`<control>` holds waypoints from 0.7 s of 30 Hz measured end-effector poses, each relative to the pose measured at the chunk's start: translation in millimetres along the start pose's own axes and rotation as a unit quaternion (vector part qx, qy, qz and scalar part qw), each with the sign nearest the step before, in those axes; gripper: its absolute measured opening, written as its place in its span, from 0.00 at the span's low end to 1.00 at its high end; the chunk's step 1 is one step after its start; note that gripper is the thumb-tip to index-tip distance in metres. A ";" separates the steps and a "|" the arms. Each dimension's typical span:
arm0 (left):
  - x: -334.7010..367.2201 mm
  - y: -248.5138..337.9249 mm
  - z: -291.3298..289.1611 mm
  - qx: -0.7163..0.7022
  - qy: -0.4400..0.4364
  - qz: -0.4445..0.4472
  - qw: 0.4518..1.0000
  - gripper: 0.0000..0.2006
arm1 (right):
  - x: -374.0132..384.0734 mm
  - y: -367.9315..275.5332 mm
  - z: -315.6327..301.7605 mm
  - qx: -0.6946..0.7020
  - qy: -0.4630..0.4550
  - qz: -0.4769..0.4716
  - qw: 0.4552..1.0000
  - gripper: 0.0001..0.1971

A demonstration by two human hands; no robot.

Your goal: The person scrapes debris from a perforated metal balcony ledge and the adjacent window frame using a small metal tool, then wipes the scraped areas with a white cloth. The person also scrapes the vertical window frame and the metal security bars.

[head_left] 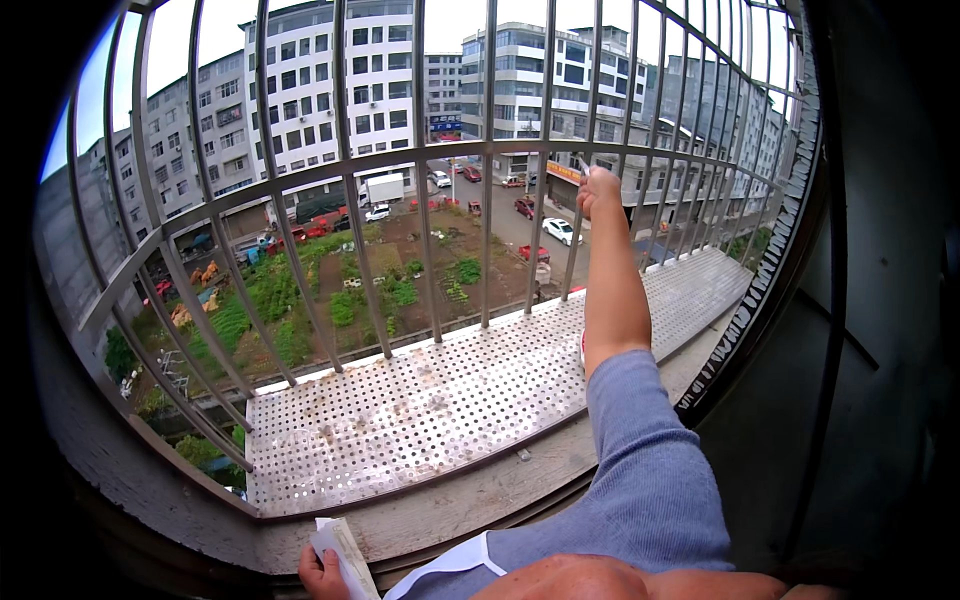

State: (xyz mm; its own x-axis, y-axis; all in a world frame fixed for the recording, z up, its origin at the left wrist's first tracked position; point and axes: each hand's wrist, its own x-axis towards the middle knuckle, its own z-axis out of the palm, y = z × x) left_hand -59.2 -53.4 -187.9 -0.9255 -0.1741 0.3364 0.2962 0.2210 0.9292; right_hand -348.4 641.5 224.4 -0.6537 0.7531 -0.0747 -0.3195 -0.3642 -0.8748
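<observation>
Head view: hand [598, 190] gripping metal bar [581, 215]

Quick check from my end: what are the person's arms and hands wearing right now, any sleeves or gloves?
Both hands are bare, no gloves. The right hand and its forearm are uncovered, with a grey-blue knit sleeve pushed up to about the elbow. Only part of the left hand shows at the lower edge, so its sleeve cannot be seen. No watch, ring or band is visible on either hand.

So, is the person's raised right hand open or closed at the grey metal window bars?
Closed: the right hand is a fist at the grey metal bars, fingers curled.
</observation>
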 end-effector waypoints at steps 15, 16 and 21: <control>-4.1 23.2 1.5 -0.017 -0.009 -0.029 0.999 0.08 | 4.1 74.9 -93.3 -0.717 -0.162 -0.232 0.637 0.15; -5.5 21.9 -5.0 -0.014 -0.009 -0.027 0.999 0.09 | -7.4 77.3 -86.4 -0.684 -0.141 -0.236 0.676 0.15; -4.5 8.7 -7.9 -0.038 -0.019 -0.028 0.999 0.11 | 0.0 40.3 -80.9 -0.596 0.023 -0.313 0.739 0.14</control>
State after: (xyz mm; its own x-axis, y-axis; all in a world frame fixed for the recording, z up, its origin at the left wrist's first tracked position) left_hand -50.6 -58.3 -180.0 -0.9490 -0.1478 0.2784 0.2591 0.1374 0.9560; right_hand -305.8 671.2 150.4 -0.6013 0.5966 0.5315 0.2996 0.7850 -0.5422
